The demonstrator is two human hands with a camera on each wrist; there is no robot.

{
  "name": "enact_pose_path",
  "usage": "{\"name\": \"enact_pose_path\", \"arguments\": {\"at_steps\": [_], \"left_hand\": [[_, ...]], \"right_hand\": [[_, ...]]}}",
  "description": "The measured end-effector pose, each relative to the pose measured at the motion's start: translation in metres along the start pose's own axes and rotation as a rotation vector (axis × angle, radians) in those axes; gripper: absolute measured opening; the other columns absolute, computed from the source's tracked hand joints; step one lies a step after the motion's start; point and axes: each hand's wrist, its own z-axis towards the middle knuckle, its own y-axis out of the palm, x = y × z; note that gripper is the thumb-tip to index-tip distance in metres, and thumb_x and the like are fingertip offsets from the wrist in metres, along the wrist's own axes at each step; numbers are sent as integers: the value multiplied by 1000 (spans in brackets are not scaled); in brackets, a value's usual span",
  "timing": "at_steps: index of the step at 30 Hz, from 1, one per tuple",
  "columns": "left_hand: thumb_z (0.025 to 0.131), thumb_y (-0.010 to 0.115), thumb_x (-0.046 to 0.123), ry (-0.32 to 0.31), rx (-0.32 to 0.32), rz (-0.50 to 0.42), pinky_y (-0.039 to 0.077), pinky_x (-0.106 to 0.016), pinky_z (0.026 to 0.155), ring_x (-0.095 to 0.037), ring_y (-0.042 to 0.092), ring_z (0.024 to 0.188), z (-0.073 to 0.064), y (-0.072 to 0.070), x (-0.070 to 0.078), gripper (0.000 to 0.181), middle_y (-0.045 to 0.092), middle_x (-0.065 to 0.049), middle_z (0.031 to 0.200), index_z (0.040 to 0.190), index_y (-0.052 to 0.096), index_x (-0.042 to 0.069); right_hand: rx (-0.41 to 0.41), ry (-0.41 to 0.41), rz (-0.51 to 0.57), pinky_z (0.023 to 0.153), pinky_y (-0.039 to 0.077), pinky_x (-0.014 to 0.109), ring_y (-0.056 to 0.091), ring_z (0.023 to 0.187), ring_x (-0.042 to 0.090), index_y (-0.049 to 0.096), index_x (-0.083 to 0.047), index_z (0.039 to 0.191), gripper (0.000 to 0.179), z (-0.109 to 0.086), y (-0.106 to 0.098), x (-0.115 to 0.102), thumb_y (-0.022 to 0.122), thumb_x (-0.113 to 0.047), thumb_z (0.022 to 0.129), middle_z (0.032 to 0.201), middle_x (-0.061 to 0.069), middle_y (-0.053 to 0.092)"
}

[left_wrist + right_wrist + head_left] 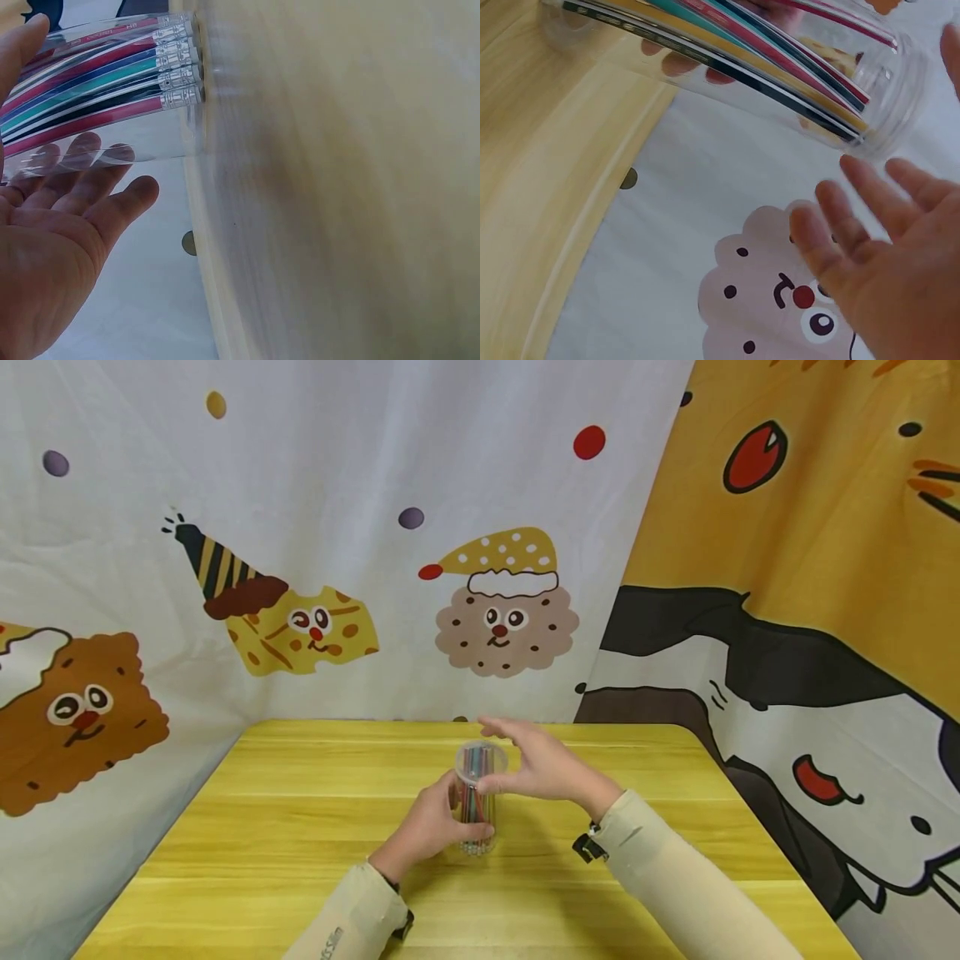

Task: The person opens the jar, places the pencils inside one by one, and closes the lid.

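A clear cylindrical jar (477,837) stands upright on the table, with several striped pencils (90,90) inside, their eraser ends down. My left hand (431,818) holds the jar low, thumb on the near side and fingers around the far side. Through the wall, the left fingertips (681,64) show in the right wrist view. The round clear lid (900,94) covers the jar's top. Around it spreads my right hand (543,764), fingers extended beyond the lid and thumb in front. In the right wrist view these fingers are apart from the lid; whether the thumb touches it, I cannot tell.
The yellow wood-grain table (300,827) extends on all sides of the jar, its far edge behind the hands. A white curtain (322,468) with cartoon prints hangs behind, and an orange printed cloth (825,543) hangs at the right.
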Motion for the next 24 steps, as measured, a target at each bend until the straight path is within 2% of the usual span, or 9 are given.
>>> {"name": "enact_pose_path", "arguments": {"at_steps": [2, 4, 11, 15, 19, 21, 24], "left_hand": [[82, 95, 44, -2, 1, 4, 51, -38, 78, -21, 58, 97, 0, 0, 0, 89, 67, 0, 118, 156, 48, 26], [82, 95, 43, -2, 3, 8, 52, -38, 79, -20, 60, 99, 0, 0, 0, 89, 68, 0, 119, 155, 48, 25], [85, 94, 35, 11, 8, 12, 55, -42, 87, -20, 63, 106, 0, 1, 2, 86, 69, -1, 127, 157, 47, 24], [85, 94, 35, 20, 4, -8, 55, -42, 90, -19, 63, 107, 0, 1, 1, 87, 69, 1, 130, 158, 46, 28], [84, 94, 40, 18, -5, -20, 55, -41, 90, -18, 63, 107, 0, 1, 0, 87, 69, 3, 132, 157, 47, 30], [83, 94, 42, 12, -6, -14, 54, -40, 88, -18, 62, 105, 0, 0, 0, 86, 69, 3, 131, 156, 48, 31], [84, 94, 41, 6, -4, -3, 52, -39, 84, -19, 60, 101, 0, 0, -1, 85, 68, 3, 127, 155, 48, 30]], "right_hand": [[-23, -35, 38, 119, 46, 60, 53, 148, 32, 36, -22, 168, 94, 0, -2, 2, 84, -49, 92, 162, 5, 54], [-46, -62, 67, 120, 45, 60, 51, 150, 32, 34, -23, 169, 91, 0, -5, 3, 83, -44, 94, 164, 4, 53], [-56, -64, 91, 118, 47, 59, 57, 144, 26, 36, -23, 168, 88, 1, -6, 1, 83, -39, 95, 150, 4, 65], [-10, -9, 60, 115, 50, 57, 62, 136, 25, 40, -22, 166, 91, 2, -1, -3, 85, -49, 91, 141, 1, 69], [31, 49, -19, 108, 54, 55, 63, 131, 27, 43, -22, 164, 99, 1, 4, -7, 84, -66, 84, 134, 0, 68], [32, 55, -42, 110, 53, 56, 60, 136, 28, 42, -24, 165, 101, 0, 4, -7, 83, -68, 84, 141, 0, 66], [6, 10, -15, 117, 47, 59, 54, 145, 31, 38, -25, 167, 97, -1, 2, -5, 83, -60, 89, 159, 2, 56]]}}
